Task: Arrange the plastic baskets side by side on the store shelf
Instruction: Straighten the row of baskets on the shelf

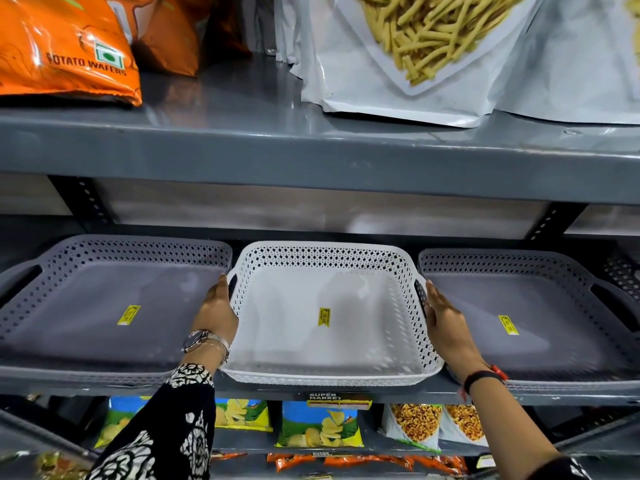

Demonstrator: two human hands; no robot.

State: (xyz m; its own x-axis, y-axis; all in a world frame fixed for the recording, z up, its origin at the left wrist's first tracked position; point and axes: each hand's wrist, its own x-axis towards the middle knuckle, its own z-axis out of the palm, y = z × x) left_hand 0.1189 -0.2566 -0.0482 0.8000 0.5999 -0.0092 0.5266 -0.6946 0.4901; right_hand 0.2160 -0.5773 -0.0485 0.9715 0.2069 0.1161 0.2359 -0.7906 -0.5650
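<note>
A white perforated plastic basket (325,258) sits in the middle of the grey store shelf (270,389), with a yellow price sticker on its floor. A grey basket (104,251) lies to its left and another grey basket (519,265) to its right, each with a yellow sticker. My left hand (216,311) rests flat against the white basket's left side near the handle. My right hand (446,322) presses flat against its right side. Both hands have straight fingers and neither curls around the rim.
The upper shelf (311,150) overhangs close above, carrying orange wafer bags (62,46) and white snack pouches (415,57). Below are chip packets (318,424) and a supermarket label (337,400). A dark perforated basket edge (623,275) shows at far right.
</note>
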